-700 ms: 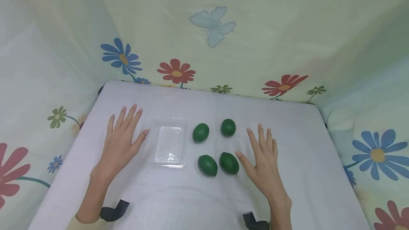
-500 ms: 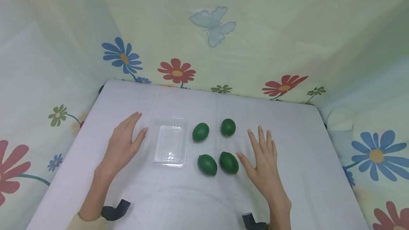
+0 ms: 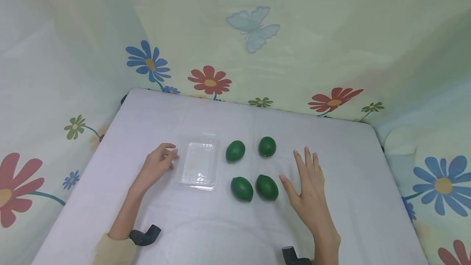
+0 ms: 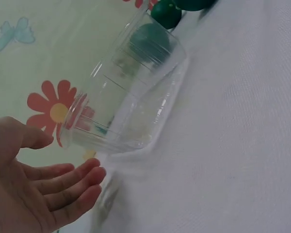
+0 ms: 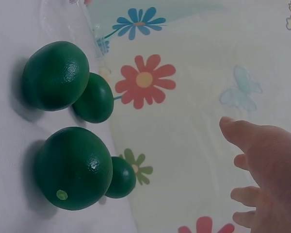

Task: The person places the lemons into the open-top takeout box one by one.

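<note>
Head view. Bench [image 3: 349, 162] covered in white cloth, flowered curtain [image 3: 294, 32] behind and on both sides. Clear plastic tray [image 3: 198, 163] lies left of centre on the bench. Left hand [image 3: 158, 165] at the tray's left edge, fingers loosely curled, fingertips at or just touching the rim; contact not certain from here. Four green limes in a rough square right of the tray: back-left lime [image 3: 235, 151], back-right lime [image 3: 267, 147], front-left lime [image 3: 242, 188], front-right lime [image 3: 267, 187]. Right hand [image 3: 309, 187] lies flat just right of the front-right lime, fingers straight and slightly spread, thumb tip near that lime, not touching. Dark wrist straps visible at the lower frame edge.

Left wrist view. Tray [image 4: 131, 97] seen close, transparent, ribbed walls, resting on the cloth. Left hand [image 4: 24, 184] relaxed and part open beside it, fingers [image 4: 72, 182] gently bent toward the rim; thumb near the rim. A narrow gap seems to remain; nothing pinched. Limes show through and beyond the tray.

Right wrist view. All four limes in frame, nearest one [image 5: 72, 167] largest. Right hand [image 5: 269, 170] held apart from them, fingers extended, holding nothing.
</note>
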